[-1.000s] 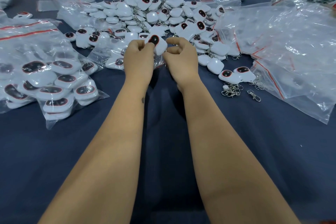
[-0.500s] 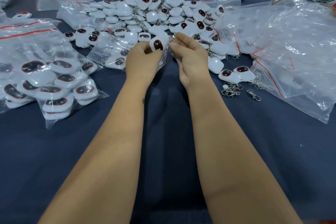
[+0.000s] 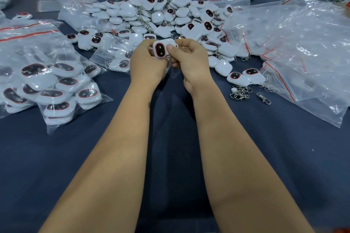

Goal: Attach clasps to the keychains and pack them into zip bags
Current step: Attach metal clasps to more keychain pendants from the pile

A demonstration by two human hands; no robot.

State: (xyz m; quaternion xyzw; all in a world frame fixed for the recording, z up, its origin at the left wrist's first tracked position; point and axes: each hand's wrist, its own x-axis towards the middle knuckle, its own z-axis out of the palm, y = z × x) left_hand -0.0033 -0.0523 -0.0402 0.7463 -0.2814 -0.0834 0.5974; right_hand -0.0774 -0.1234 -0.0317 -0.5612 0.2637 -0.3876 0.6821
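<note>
My left hand [image 3: 146,62] and right hand [image 3: 189,58] both pinch one white plastic keychain with a red-rimmed black oval face [image 3: 160,49], held above the dark blue tablecloth [image 3: 170,157] at centre. A small metal ring [image 3: 168,56] hangs at its near edge (its link is too small to tell). Loose silver clasps [image 3: 240,91] lie to the right, near a clear zip bag [image 3: 303,47].

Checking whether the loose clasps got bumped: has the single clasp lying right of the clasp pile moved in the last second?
No. The single clasp lies in the same spot beside the clasp pile, just below the bag edge.
</note>
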